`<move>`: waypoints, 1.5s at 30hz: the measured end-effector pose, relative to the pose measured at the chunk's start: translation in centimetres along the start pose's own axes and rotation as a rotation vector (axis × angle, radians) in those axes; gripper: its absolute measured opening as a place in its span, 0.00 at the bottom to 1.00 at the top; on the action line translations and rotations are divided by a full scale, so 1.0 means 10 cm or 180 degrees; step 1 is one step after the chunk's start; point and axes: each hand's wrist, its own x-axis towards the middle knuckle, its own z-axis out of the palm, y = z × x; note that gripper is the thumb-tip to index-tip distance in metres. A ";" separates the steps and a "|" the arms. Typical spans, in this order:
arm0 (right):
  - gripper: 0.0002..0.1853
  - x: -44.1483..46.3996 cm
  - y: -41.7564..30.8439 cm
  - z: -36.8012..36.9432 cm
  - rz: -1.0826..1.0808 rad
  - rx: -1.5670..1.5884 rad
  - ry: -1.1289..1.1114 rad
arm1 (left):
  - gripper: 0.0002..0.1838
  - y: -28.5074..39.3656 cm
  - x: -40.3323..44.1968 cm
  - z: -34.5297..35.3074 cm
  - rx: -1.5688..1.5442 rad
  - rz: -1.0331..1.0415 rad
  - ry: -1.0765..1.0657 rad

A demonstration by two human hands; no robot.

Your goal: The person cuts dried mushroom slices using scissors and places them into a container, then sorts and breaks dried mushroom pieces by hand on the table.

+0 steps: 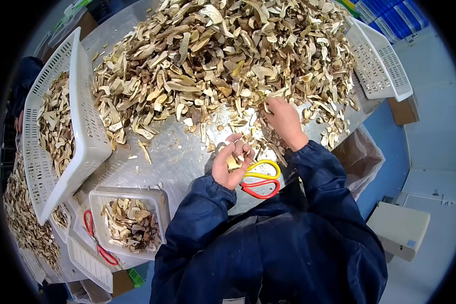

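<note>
A big heap of dried mushroom slices (223, 61) covers the far side of the metal table. My left hand (232, 163) is palm up near the table's front edge, its fingers curled around a few pale mushroom slices (232, 161). At the heap's near edge, my right hand (286, 121) is turned palm down with its fingertips closed on a dried mushroom slice, partly hidden by the fingers. Right beside my left hand lie scissors with a yellow handle loop (263, 169) and a red handle loop (262, 189); their blades are hidden.
On the left a tilted white perforated basket (88, 116) holds more slices. In front of it stand a clear plastic tub (162, 202) with slices and red-handled scissors (97, 240). Another white basket (377, 61) sits at the far right. A lined bin (362, 154) is below the table's right edge.
</note>
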 end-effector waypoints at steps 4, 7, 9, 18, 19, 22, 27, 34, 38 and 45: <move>0.10 0.04 0.11 0.10 0.0032 0.0258 -0.0103 | 0.11 0.00 0.00 -0.04 -0.0121 -0.0067 -0.0059; 0.11 0.02 0.20 0.01 0.0819 0.1338 -0.0515 | 0.12 0.00 0.02 -0.13 -0.0221 -0.0107 -0.0152; 0.13 -0.04 0.27 -0.12 0.1243 0.3739 -0.0900 | 0.14 0.00 0.01 -0.16 -0.0164 -0.0090 -0.0015; 0.31 -0.11 -0.30 -0.32 0.0831 0.6975 -0.1909 | 0.29 -0.03 0.05 0.03 0.0066 -0.0098 -0.0456; 0.31 -0.15 -0.45 -0.40 0.0892 0.6681 -0.2030 | 0.29 -0.02 0.04 0.01 -0.0207 -0.0209 -0.0392; 0.30 -0.13 -0.45 -0.32 0.0832 0.5518 -0.0985 | 0.28 0.00 0.02 0.08 -0.0082 -0.0262 -0.0339; 0.09 0.02 -0.02 -0.17 0.0828 0.3207 -0.0299 | 0.18 0.05 0.01 -0.02 -0.0417 -0.0236 0.0121; 0.10 -0.03 -0.15 0.03 -0.0878 -0.0056 -0.0201 | 0.17 0.13 0.03 -0.10 -0.0414 -0.0036 -0.0063; 0.06 -0.02 -0.17 -0.01 -0.0914 -0.0337 -0.0456 | 0.17 0.13 0.03 -0.08 -0.0430 -0.0023 0.0093; 0.10 -0.14 -0.48 -0.43 0.0342 0.1799 -0.0991 | 0.19 0.09 0.06 0.00 -0.0070 0.0158 0.0179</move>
